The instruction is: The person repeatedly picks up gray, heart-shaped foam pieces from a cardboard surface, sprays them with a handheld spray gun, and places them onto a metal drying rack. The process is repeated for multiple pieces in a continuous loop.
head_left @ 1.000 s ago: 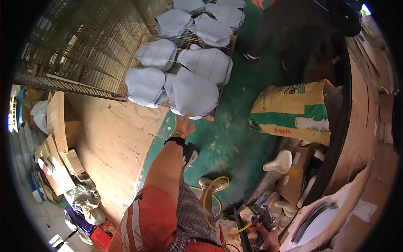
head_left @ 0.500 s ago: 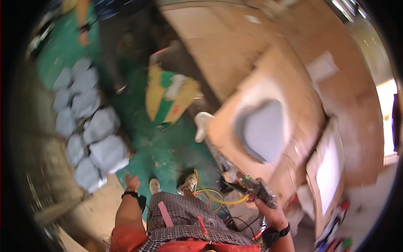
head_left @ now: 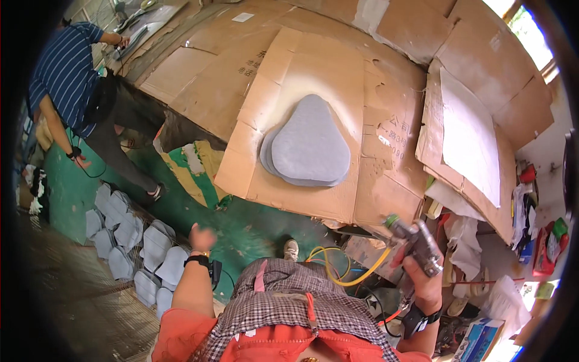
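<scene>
My right hand (head_left: 424, 279) is wrapped round a metal spray gun (head_left: 417, 244), which has a yellow hose (head_left: 338, 282) near it. Beyond, on a cardboard-covered table (head_left: 386, 181), lies a small stack of grey rounded-triangle pads (head_left: 312, 145), a lower one jutting out to the left. Pale overspray rings the stack on the cardboard. My left hand (head_left: 202, 239) hangs over the green floor at the table's near left, slightly blurred. Its thumb stands apart from the fingers and nothing shows in it. Left of it lie several more grey pads (head_left: 158, 246) in rows.
A person in a striped shirt (head_left: 72, 66) stands at the far left, one arm over the table. A torn yellow-green sheet (head_left: 196, 172) hangs by the table's edge. On the right, a cardboard panel bears white paper (head_left: 470, 139); plastic bags (head_left: 503, 301) and a blue box (head_left: 479, 341) clutter the lower right.
The view has swung right and steadied, so the table with the pads sits more centrally. My right hand still grips the spray gun. The other person now reaches over the table.
</scene>
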A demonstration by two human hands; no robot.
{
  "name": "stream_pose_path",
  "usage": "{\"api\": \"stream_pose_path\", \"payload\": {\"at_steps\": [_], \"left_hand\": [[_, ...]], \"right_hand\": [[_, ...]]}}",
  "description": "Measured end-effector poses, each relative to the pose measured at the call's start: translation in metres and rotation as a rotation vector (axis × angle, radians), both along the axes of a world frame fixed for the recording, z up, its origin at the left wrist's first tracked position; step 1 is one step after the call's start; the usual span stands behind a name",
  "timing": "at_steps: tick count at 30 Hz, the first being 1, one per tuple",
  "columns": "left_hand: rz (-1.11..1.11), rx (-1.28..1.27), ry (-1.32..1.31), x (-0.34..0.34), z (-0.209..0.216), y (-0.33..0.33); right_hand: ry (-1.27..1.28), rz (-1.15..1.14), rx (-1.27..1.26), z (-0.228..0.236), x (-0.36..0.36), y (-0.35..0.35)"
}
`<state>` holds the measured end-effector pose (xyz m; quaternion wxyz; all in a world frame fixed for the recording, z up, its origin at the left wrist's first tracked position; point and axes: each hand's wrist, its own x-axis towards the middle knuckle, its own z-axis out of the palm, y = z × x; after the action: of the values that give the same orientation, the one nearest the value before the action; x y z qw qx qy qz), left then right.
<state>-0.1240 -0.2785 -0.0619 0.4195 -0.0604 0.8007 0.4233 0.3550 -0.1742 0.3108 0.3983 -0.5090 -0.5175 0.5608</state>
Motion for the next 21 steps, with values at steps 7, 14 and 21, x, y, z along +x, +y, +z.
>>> {"api": "stream_pose_path", "payload": {"at_steps": [7, 14, 21], "left_hand": [[-0.006, 0.025, 0.007, 0.011, 0.027, 0.023], [0.008, 0.031, 0.017, 0.004, 0.035, 0.026], [-0.027, 0.067, -0.003, 0.006, 0.04, 0.033]], "right_hand": [[-0.122, -0.012, 0.0, 0.015, 0.04, -0.015], [0.011, 0.112, -0.103, 0.012, 0.009, -0.003], [-0.103, -0.055, 0.065, 0.012, -0.005, 0.031]]}}
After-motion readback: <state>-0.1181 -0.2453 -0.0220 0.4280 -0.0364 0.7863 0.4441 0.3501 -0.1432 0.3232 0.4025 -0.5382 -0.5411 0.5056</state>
